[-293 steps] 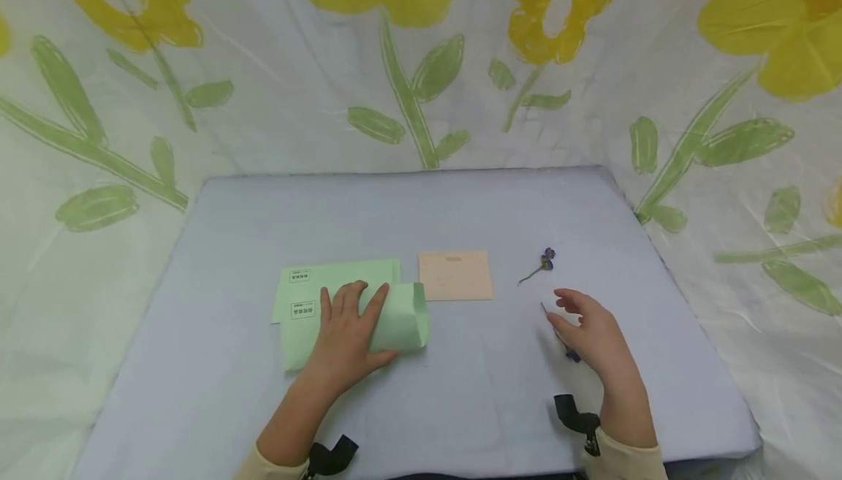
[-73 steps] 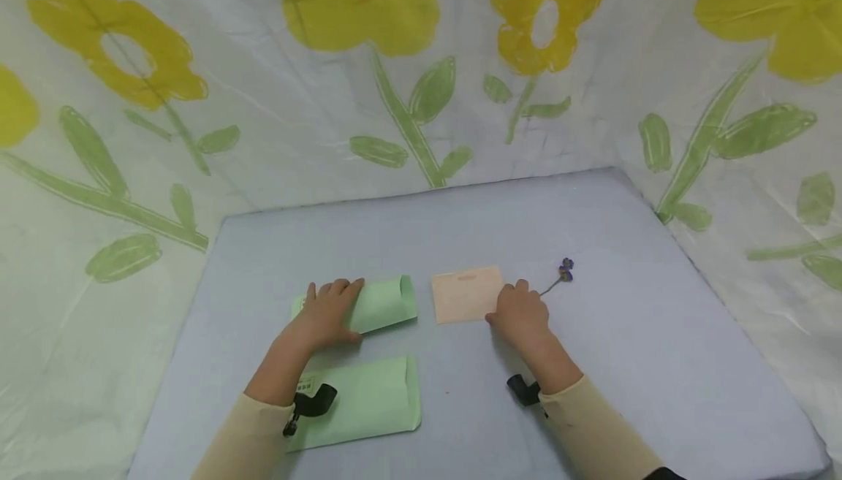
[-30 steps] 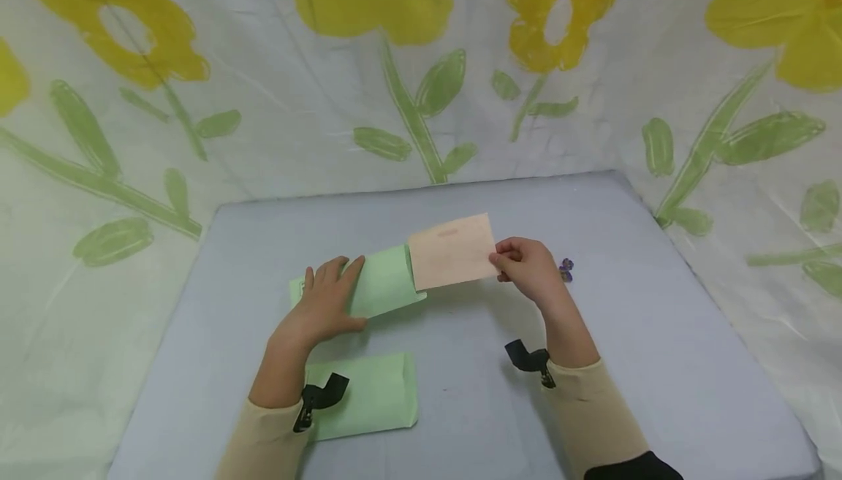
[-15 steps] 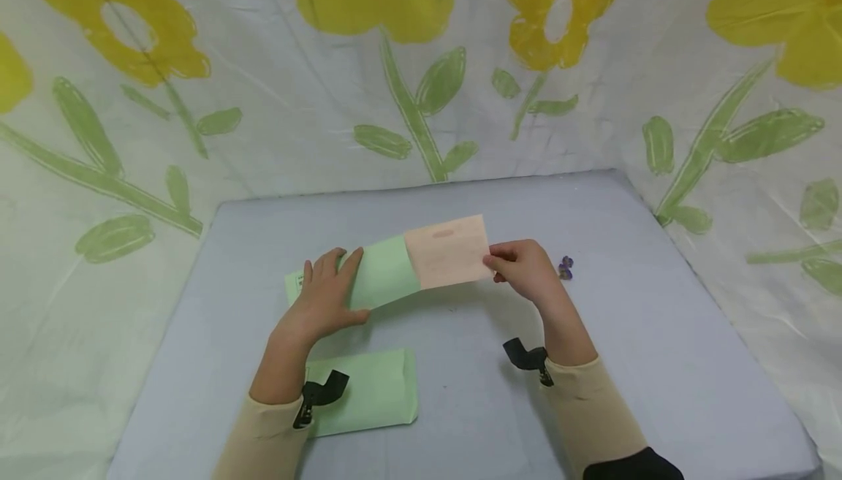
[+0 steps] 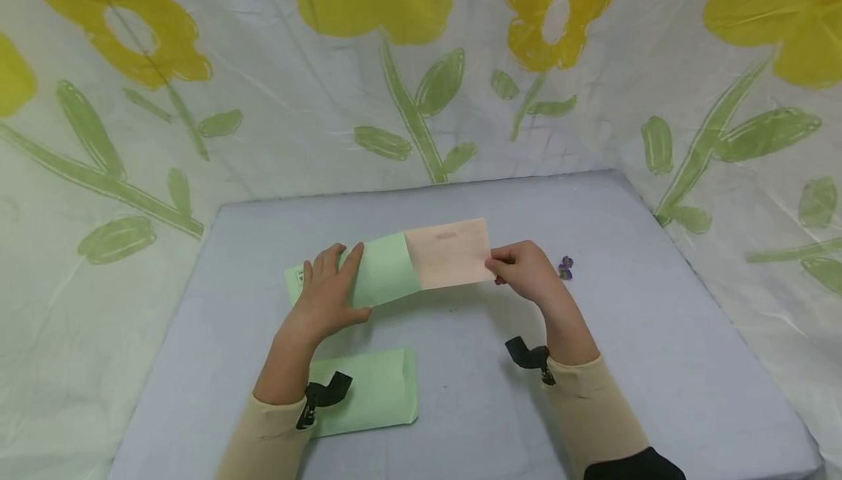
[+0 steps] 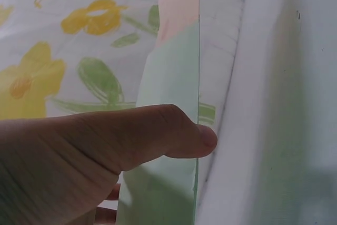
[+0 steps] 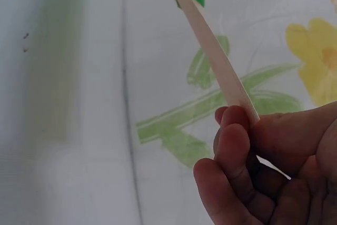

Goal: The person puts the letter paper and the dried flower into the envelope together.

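Note:
My left hand [image 5: 327, 294] holds a pale green envelope [image 5: 384, 269] above the table, its thumb [image 6: 184, 133] across the near edge and the other fingers at the far side. The envelope's open end faces right. A peach paper card [image 5: 449, 255] has its left end at that opening, the edge covered by green paper. Thumb and fingers of my right hand [image 5: 526, 269] pinch the card's right end; in the right wrist view the card [image 7: 213, 51] is seen nearly edge-on. A purple dried flower [image 5: 566, 268] lies just beyond the right hand, which hides its stem.
A second green envelope [image 5: 368, 392] lies on the grey-white tabletop [image 5: 658, 363], partly under the left forearm. Behind the table hangs a white sheet [image 5: 296, 115] painted with yellow flowers.
The card lay on the table and has been picked up by my right hand and brought to the envelope's mouth. The left hand has raised that envelope. Over the last half second little moves.

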